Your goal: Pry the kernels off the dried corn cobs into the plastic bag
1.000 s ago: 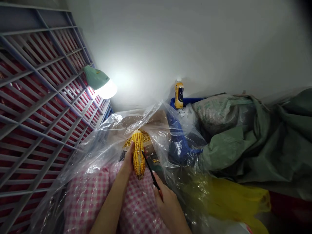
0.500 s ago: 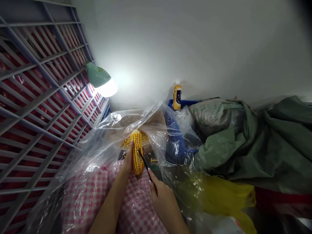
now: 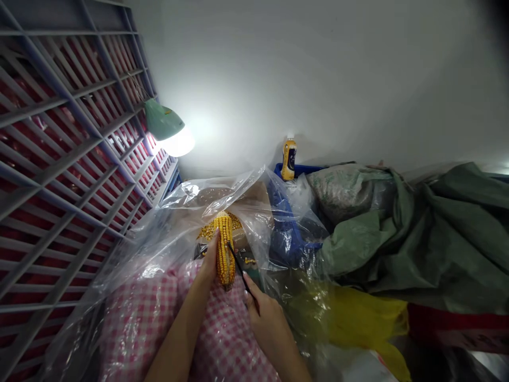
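A corn cob [image 3: 225, 249], most of its yellow kernels in place and a paler strip running down its lower part, is held up at the middle of the view, above the near edge of a pile of loose corn kernels [image 3: 207, 232]. The left hand [image 3: 212, 255] grips it from the left side, thumb laid along the rows. The right hand [image 3: 260, 310] is closed around a thin black tool [image 3: 238, 263], whose tip meets the face of the cob around its middle; what kind of tool it is cannot be made out. A few more kernels lie scattered to the right of the cob. Clear plastic sheeting [image 3: 159, 225] spreads around the hands and over pink-and-white checked cloth [image 3: 139, 318] beneath the forearms. To the right stand a blue plastic bin [image 3: 287, 225] and, at its far corner, an upright yellow bottle [image 3: 289, 159] with a white cap; beyond them lie green sheeting [image 3: 397, 249] and a yellow plastic bag [image 3: 358, 318]. At left, a lit green lamp [image 3: 169, 127] hangs beside a slatted lattice panel [image 3: 99, 140], before a pale wall [image 3: 318, 63].
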A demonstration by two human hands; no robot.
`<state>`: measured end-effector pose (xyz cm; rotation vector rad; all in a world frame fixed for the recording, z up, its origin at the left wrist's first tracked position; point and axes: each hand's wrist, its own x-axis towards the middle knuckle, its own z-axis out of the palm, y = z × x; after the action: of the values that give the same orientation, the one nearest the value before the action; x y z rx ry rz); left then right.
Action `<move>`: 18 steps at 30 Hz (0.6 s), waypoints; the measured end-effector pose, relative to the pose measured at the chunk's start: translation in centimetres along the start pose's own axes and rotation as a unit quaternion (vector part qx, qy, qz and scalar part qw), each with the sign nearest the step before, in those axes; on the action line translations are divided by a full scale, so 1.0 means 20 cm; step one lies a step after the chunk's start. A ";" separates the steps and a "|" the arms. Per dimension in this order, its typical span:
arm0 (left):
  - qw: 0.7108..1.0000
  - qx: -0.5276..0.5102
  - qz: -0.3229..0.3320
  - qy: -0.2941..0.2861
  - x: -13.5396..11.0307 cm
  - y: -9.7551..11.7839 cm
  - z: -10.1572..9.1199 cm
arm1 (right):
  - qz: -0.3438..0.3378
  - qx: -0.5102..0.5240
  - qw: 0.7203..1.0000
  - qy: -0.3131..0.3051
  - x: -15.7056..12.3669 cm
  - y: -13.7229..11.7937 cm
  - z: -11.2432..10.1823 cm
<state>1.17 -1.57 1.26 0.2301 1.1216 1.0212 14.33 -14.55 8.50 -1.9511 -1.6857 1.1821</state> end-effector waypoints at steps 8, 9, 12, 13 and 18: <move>0.998 0.061 -0.032 0.006 -0.01 0.00 0.00 | 0.011 -0.001 1.000 -0.010 0.00 -0.01 -0.03; 0.997 0.071 -0.032 0.005 -0.01 0.00 0.00 | 0.008 0.000 1.000 -0.015 0.01 -0.01 -0.05; 0.996 0.086 -0.016 0.007 -0.01 0.00 -0.01 | 0.021 0.011 0.998 -0.061 0.06 0.00 -0.16; 0.996 0.091 -0.014 0.008 -0.01 0.00 -0.01 | 0.030 0.017 0.996 -0.088 0.08 0.00 -0.21; 0.991 0.133 -0.026 0.012 -0.03 -0.01 -0.02 | 0.015 -0.003 0.979 -0.202 0.22 -0.01 -0.46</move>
<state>0.95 -2.25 1.32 0.3997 1.2792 0.8288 20.90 -7.92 12.63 -1.8351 -1.8492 1.6771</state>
